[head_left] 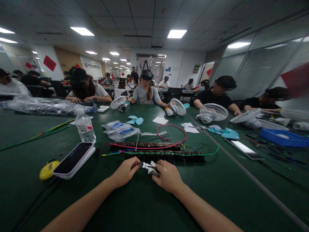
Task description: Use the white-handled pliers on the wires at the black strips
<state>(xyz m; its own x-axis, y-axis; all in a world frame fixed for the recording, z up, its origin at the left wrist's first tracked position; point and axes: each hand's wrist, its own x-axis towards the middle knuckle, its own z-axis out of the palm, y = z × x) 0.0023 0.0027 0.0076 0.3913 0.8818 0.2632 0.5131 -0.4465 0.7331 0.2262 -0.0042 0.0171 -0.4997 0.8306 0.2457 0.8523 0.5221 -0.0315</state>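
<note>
My left hand and my right hand meet low at the centre of the green table. Both are closed around a small metal tool with pale handles, possibly cutters; the left pinches its tip end, the right grips the handle end. Just beyond my hands lie long dark strips with a red wire looped over them and a green wire trailing right.
A phone in a white case and a yellow object lie left, a water bottle behind them. Plastic bags, blue fan blades, white desk fans, a second phone and a blue tray lie farther off. Several people sit around the table.
</note>
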